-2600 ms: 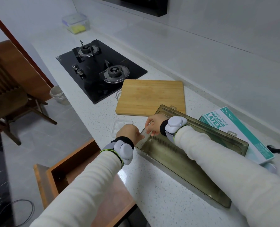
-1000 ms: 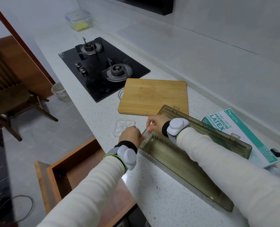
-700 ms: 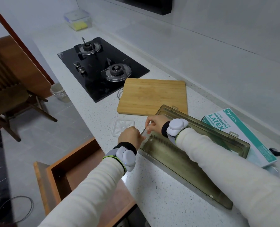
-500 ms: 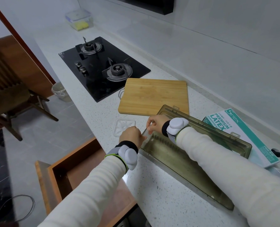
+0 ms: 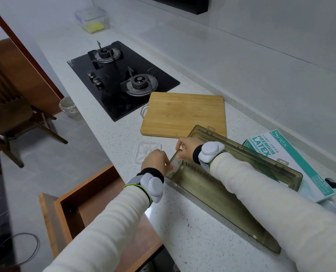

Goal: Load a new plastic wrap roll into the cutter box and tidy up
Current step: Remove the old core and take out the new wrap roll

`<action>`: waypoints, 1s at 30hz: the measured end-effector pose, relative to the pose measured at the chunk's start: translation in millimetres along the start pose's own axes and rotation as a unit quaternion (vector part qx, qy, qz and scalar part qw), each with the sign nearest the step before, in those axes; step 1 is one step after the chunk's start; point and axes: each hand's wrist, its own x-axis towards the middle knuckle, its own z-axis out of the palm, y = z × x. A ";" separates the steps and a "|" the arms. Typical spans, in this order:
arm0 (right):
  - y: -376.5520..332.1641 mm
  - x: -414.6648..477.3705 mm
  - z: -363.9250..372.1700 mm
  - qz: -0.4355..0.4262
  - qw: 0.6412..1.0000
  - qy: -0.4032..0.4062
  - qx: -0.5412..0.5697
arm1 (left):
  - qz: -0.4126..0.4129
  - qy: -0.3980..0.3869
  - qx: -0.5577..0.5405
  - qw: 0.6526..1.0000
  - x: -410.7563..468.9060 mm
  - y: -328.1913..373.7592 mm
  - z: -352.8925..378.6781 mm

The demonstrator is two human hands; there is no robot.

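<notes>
**Both hands at one end of the open cutter box**

The cutter box [image 5: 212,193], a long smoke-tinted trough with its lid laid back, lies aslant on the bench [image 5: 182,222]. One end is near the cutting board [image 5: 184,114], and the lid is just beside the glove carton [image 5: 288,165]. The right hand [image 5: 185,148] reaches across the trough and grips the end wall, with its fingers curled over the rim. The left hand [image 5: 156,161] is against the outside of the same wall with its fingers bent; whether it grips cannot be told. A small clear plastic piece [image 5: 148,154] lies flat just beside it. Below the bench edge, a wooden drawer [image 5: 74,213] stands open.
</notes>
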 end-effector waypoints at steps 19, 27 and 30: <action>1.1 9.9 -5.8 -0.010 0.998 -0.035 -0.060 | 0.011 -0.054 -0.081 0.995 1.1 -9.5 1.8; 3.1 10.5 -3.6 -0.008 0.998 -0.024 -0.051 | 0.000 -0.084 -0.027 0.996 5.3 -5.3 -2.5; 3.8 8.5 -2.1 -0.010 0.999 -0.015 -0.042 | 0.003 -0.084 -0.027 0.996 5.0 -5.2 -2.6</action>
